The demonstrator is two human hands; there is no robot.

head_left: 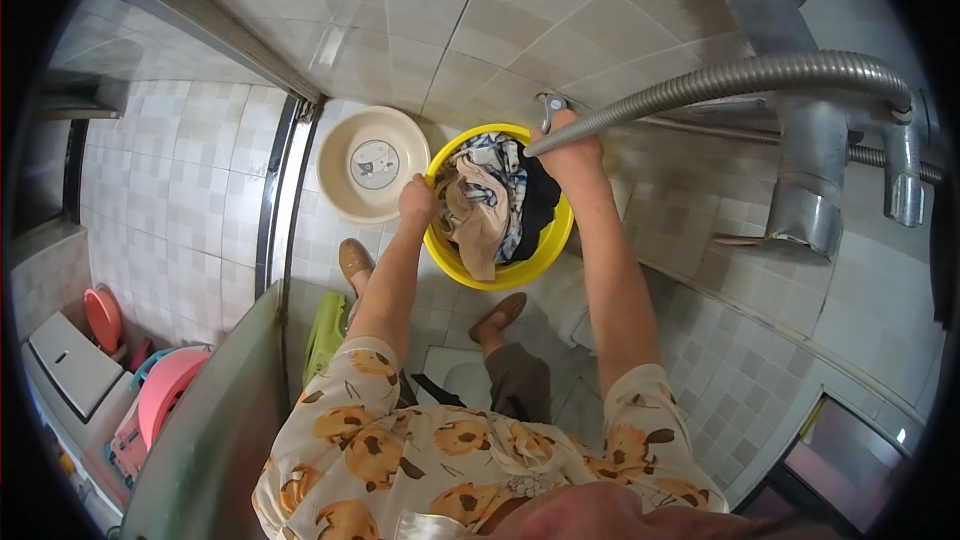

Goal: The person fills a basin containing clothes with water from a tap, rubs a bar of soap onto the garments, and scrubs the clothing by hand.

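A yellow basin [556, 258] stands on the floor against the tiled wall. Crumpled clothes [480, 202] fill it: a beige piece, a blue-and-white patterned piece and a black piece. My left hand [418, 198] is closed on the basin's left rim. Above the right rim, my right hand [578, 162] is at a small metal wall tap [551, 106], its fingers closed around the tap and partly hidden. A ribbed metal shower hose [720, 86] crosses in front of that hand, and its lower end hangs over the basin.
A cream basin [333, 180] with a cartoon print sits left of the yellow one. A large mixer tap [808, 180] juts out at upper right. Near my feet are a green plastic item [324, 332] and a floor toilet [468, 380]. A glass door [225, 430] stands at lower left.
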